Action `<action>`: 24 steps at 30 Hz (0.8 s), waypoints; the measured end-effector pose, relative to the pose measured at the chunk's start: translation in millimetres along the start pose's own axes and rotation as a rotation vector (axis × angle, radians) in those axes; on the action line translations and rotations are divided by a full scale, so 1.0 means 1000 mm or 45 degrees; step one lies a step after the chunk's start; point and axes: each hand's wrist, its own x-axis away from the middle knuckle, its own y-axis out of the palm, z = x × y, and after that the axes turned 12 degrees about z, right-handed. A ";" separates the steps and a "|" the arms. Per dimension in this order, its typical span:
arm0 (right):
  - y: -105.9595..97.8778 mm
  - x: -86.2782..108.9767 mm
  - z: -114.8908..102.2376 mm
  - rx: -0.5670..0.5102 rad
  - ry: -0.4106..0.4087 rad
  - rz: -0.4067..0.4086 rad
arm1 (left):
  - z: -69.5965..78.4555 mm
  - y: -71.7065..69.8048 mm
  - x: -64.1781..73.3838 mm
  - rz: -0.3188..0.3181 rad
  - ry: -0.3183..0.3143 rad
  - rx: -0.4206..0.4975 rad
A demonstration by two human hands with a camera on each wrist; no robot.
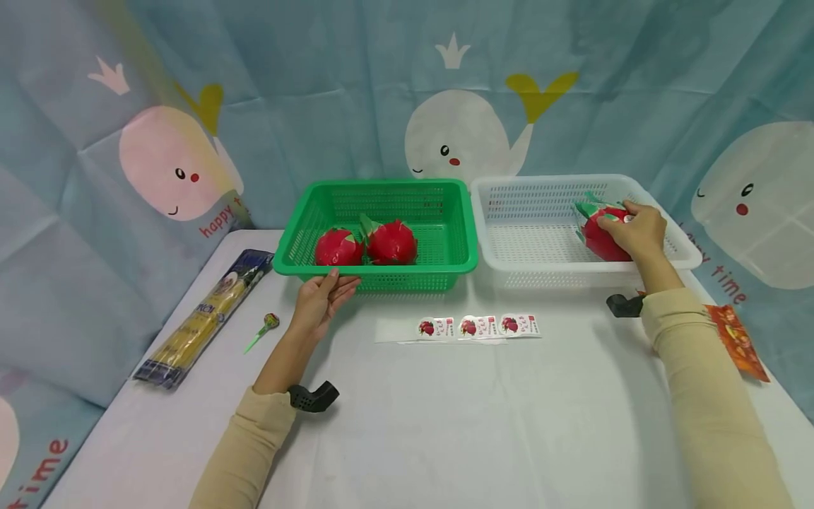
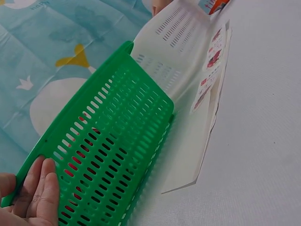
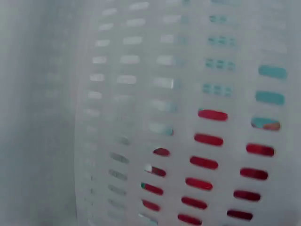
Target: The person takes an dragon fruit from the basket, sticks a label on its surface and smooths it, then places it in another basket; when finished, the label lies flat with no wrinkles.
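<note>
Left hand [image 1: 321, 300] has the near rim of the green rectangular perforated plastic basket [image 1: 407, 270] pinched, thumb at the rim, fingers against the slotted outer wall. Inside sit 2 glossy red, rounded dragon fruits [image 1: 393, 244], side by side near the front wall, green leafy tips showing. Right hand [image 1: 639, 230] is closed around a 3rd red dragon fruit with pointed green leaves [image 1: 600, 237], at the right end of the white rectangular perforated plastic basket [image 1: 534, 244]. Right wrist view: just the pale wall, rounded slots, red showing through; hand grip not visible there. Baskets stand next to each other, green on the left. In front, on the white fine-textured tabletop [image 1: 445, 438]: flat pale backing strip [image 1: 394, 331] with 3 rectangular white stickers, red fruit prints [image 1: 469, 327]. Far left, long clear-and-blue plastic pack of yellow strands [image 1: 203, 318], beside it a round-headed lollipop on a green stick [image 1: 271, 322]. Far right, shiny orange packet [image 1: 738, 343], partly behind the sleeve. Backdrop: creased blue fabric with whale prints [image 1: 356, 127].
</note>
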 end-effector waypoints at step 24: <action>-0.014 -0.005 0.009 0.289 -0.140 -0.418 | -0.004 -0.001 -0.002 0.030 0.020 0.012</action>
